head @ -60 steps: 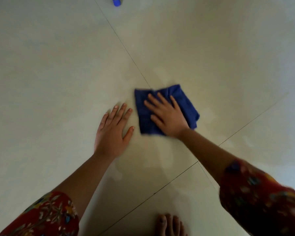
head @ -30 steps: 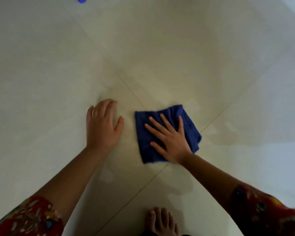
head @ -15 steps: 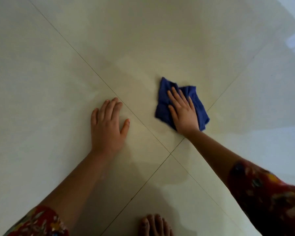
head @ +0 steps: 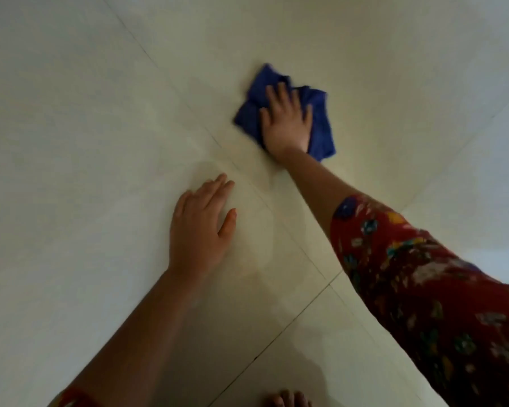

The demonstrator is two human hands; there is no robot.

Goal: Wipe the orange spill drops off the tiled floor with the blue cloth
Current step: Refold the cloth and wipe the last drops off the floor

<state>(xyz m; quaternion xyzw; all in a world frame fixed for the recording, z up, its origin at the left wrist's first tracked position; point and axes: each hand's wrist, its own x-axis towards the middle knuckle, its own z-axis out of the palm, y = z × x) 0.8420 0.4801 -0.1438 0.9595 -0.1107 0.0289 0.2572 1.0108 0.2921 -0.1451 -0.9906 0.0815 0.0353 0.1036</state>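
I see the blue cloth (head: 321,133) lying on the tiled floor (head: 71,142) in the upper middle of my view, beyond the point where the tile joints cross. It is dark blue, rumpled and bunched, with one corner poking up and away from me and another trailing toward the right. Its edges look blurred.

My right hand (head: 287,124) lies flat on top of the cloth, palm down, fingers straight and slightly spread, pressing it onto the tile. The arm reaches out long, wearing a red flowered sleeve (head: 423,289).

My left hand (head: 200,227) is nearer to me and well apart from the cloth, palm flat on the bare floor, fingers together and thumb out to the side, holding nothing. A thin dark joint line (head: 288,236) runs diagonally between the two hands. Just past the left fingertips the pale tile shows a faint curved streak (head: 206,164).

At the bottom edge I can make out some bare toes (head: 288,399) on the floor.
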